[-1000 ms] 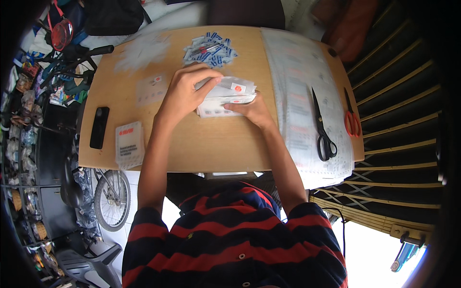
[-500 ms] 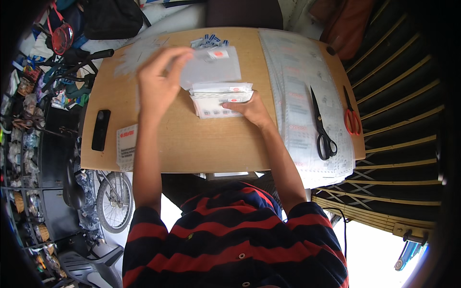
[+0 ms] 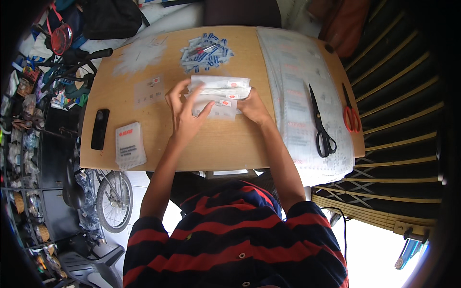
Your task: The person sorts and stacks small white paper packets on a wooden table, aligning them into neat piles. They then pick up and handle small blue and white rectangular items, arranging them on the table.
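Note:
A stack of translucent plastic bags (image 3: 218, 82) with small white-and-red labels stands tilted on edge over the wooden table. My right hand (image 3: 254, 108) grips its right side, the fingers partly hidden behind it. At the left end is my left hand (image 3: 185, 113), its thumb in front and its fingers bent around the edge. Between them hangs a front bag (image 3: 223, 113), lower than the others. Just left of my left hand, a single clear bag (image 3: 149, 92) lies flat on the table.
Beyond the stack lies a pile of small blue-and-white packets (image 3: 206, 55), with fanned clear pieces (image 3: 139, 57) left of it. A black phone (image 3: 100, 129) and printed bags (image 3: 129, 144) lie at left. Large plastic sheets (image 3: 290, 96), black scissors (image 3: 322, 129) and orange-handled scissors (image 3: 353, 117) are at right.
My left hand has come down from above and to the left, and is now at the stack's left end. The bag that covered the packets has moved off them; a bag now hangs at the stack's front.

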Tool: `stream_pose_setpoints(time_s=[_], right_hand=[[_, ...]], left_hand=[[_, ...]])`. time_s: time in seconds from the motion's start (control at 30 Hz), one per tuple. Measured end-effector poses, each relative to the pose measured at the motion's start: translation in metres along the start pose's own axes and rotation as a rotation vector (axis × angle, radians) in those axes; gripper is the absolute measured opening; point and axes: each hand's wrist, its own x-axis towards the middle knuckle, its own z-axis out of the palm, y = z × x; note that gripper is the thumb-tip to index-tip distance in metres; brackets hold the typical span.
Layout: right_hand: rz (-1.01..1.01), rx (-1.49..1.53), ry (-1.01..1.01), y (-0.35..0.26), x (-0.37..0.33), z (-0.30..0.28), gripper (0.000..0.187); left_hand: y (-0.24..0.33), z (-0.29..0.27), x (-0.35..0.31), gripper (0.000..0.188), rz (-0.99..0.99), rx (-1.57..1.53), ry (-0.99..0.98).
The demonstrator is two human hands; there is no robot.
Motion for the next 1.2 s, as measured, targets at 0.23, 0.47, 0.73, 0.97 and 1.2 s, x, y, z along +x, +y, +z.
stream_pose_setpoints(time_s=[0.23,0.47,0.73,0.97,1.2], right_hand=[[0.045,0.074,-0.039,0.006,0.000,-0.008,0.039],[-0.006,0.063,-0.030,-0.008,0.000,0.000,0.042],[0.013,-0.004,0.008,-0.007,0.002,0.001,0.035],[0.005,0.061,0.018,-0.002,0.005,-0.002,0.039],[0.023,0.068,0.011,-0.003,0.004,-0.002,0.038]], left_hand=[[-0.035,0.005,-0.017,0.031,-0.837,-0.685,-0.368],[-0.029,0.011,-0.012,0.033,-0.743,-0.638,-0.292],[-0.021,-0.004,0.054,0.020,0.011,-0.180,-0.459],[-0.019,0.006,0.073,0.011,0.109,-0.169,-0.574],[-0.009,0.004,0.086,0.011,0.098,-0.184,-0.463]])
